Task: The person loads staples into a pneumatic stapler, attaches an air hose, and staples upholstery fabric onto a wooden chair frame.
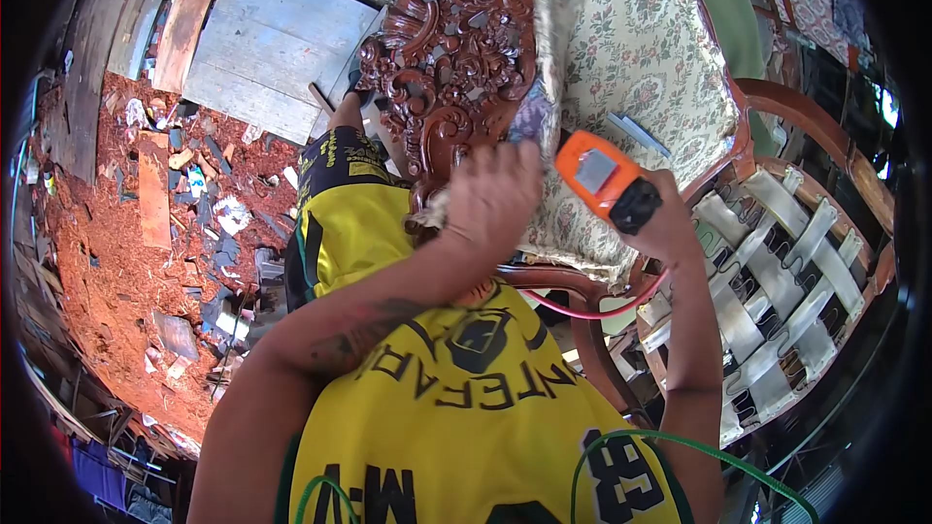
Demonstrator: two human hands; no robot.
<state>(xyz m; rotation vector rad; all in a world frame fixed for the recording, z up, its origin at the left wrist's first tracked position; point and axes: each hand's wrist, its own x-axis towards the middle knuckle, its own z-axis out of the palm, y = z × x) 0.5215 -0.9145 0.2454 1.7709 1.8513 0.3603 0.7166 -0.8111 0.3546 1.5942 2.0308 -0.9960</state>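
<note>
An orange staple gun (pixel 584 157) with black tape near its grip sits in my right hand (pixel 665 218), its nose toward the carved chair back. My left hand (pixel 490 199) is closed at the lower edge of the floral fabric (pixel 631 49), its fingers slightly blurred. That fabric covers the seat and rises along the back in a frayed edge. The dark, glossy carved wooden back (pixel 461 49) stands left of the fabric. Two grey staple strips (pixel 639 134) lie on the seat cover beside the gun.
A red hose (pixel 592 312) curves below the seat. To the right stands a chair frame with woven webbing (pixel 777 272) and springs. Wood scraps and sawdust (pixel 126 301) litter the floor at left, near grey boards (pixel 277 44). A green cord (pixel 718 451) crosses the lower right.
</note>
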